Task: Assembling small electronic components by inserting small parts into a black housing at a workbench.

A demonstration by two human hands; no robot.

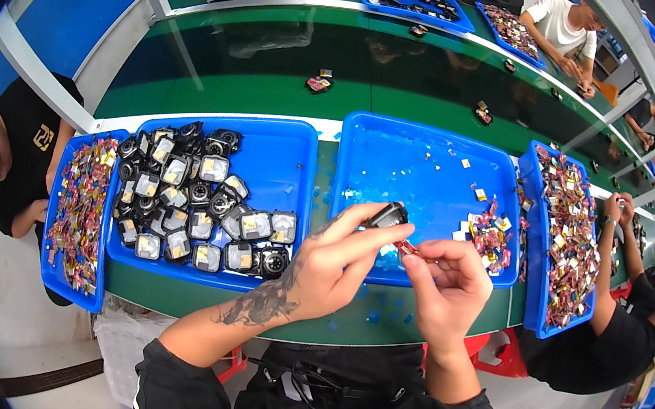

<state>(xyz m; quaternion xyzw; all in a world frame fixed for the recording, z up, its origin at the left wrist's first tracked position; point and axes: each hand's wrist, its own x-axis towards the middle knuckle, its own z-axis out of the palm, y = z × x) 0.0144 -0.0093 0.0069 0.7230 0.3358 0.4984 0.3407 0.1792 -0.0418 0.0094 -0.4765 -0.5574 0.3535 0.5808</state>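
Above the near edge of a blue tray (400,144), my left hand (323,273) grips a small black watch case (389,215), tilted on its side. My right hand (452,289) is closed in a pinch on a small red flexible circuit piece (406,248), right against the case; whether the two are joined cannot be made out. Inside that tray lie a heap of red and yellow small parts (491,239) and scattered bits of blue film (362,188). To the left, another blue tray (306,169) holds many black watch cases (176,171), several with pale square inserts showing.
Narrow blue trays full of red-yellow parts stand at the far left (82,207) and right (565,234). Beyond runs a green conveyor belt (237,71) carrying a few small assemblies (319,84). Grey metal posts (41,71) frame the bench. Co-workers sit left (32,144), right (614,338) and opposite (562,29).
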